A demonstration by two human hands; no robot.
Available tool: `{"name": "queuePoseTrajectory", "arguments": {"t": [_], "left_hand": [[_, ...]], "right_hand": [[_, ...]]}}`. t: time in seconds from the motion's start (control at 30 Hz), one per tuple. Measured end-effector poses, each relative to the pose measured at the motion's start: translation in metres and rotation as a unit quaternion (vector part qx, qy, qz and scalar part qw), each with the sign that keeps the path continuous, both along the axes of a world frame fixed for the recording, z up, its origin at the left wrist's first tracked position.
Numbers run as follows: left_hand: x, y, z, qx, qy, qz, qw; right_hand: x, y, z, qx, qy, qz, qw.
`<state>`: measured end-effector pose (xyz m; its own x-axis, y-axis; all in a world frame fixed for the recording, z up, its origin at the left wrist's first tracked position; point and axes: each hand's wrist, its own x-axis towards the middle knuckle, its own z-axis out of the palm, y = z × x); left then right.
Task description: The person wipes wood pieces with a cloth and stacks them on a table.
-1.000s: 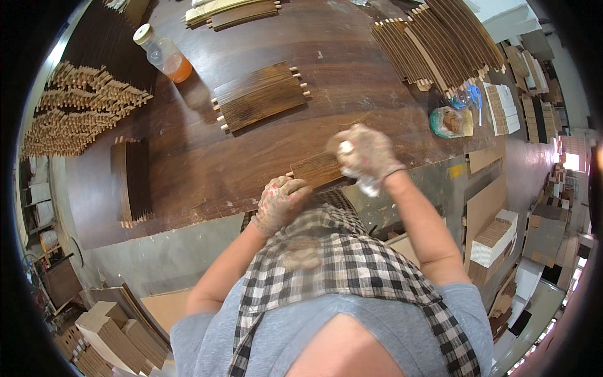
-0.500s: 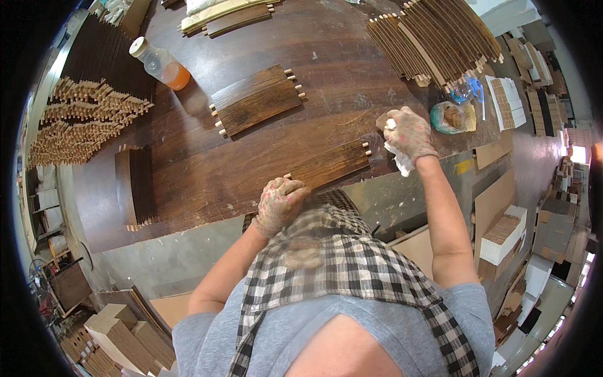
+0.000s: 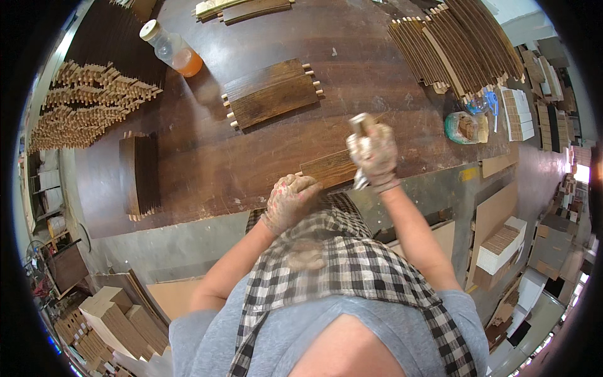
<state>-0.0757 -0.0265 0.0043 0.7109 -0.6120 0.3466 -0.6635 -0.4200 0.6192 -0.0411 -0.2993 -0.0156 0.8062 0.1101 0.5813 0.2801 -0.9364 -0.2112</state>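
A dark-stained wooden slat (image 3: 330,168) with small end pegs lies at the table's near edge. Closed over its left end is my left hand (image 3: 290,201), in a speckled, stained glove. My gloved right hand (image 3: 375,154) is above the slat's right part, closed and blurred by motion. A crumpled white cloth (image 3: 360,180) hangs below that hand, and a small tan block-like piece (image 3: 360,122) pokes out at its top. Whether the hand touches the slat I cannot tell. Farther back, a few dark slats (image 3: 271,94) with pale pegs lie side by side.
Peg-ended slats are piled at the far left (image 3: 100,94) and far right (image 3: 452,50); a smaller stack (image 3: 139,176) stands at near left. A bottle of orange liquid (image 3: 182,58) stands at back left. A plastic container (image 3: 461,128) sits near the table's right edge.
My right hand has moved left, from beyond the slat's right end to over it, with the cloth. My left hand stays at the slat's left end. The whole view has shifted slightly.
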Motion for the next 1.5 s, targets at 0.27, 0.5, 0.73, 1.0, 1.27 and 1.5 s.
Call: {"name": "queuePoseTrajectory", "arguments": {"t": [0.27, 0.5, 0.73, 1.0, 1.27, 1.5], "left_hand": [[0.002, 0.001, 0.003, -0.002, 0.019, -0.011, 1.000], [0.004, 0.001, -0.003, -0.013, 0.001, -0.019, 1.000], [0.005, 0.000, -0.002, -0.026, 0.009, -0.016, 0.999], [0.005, 0.000, 0.000, -0.028, 0.013, -0.019, 0.999], [0.010, -0.006, 0.001, -0.032, 0.006, -0.030, 0.999], [0.010, -0.003, 0.007, -0.006, 0.005, -0.019, 1.000]], "right_hand": [[0.005, -0.014, 0.037, 0.124, -0.001, -0.065, 0.990], [-0.008, 0.025, -0.014, 0.094, 0.065, -0.014, 0.993], [-0.010, -0.051, 0.025, 0.117, 0.038, -0.122, 0.985], [-0.012, 0.069, 0.033, 0.195, 0.103, 0.086, 0.972], [0.012, -0.057, 0.011, 0.166, -0.005, -0.125, 0.978], [-0.008, 0.058, 0.011, 0.207, 0.080, 0.048, 0.974]]}}
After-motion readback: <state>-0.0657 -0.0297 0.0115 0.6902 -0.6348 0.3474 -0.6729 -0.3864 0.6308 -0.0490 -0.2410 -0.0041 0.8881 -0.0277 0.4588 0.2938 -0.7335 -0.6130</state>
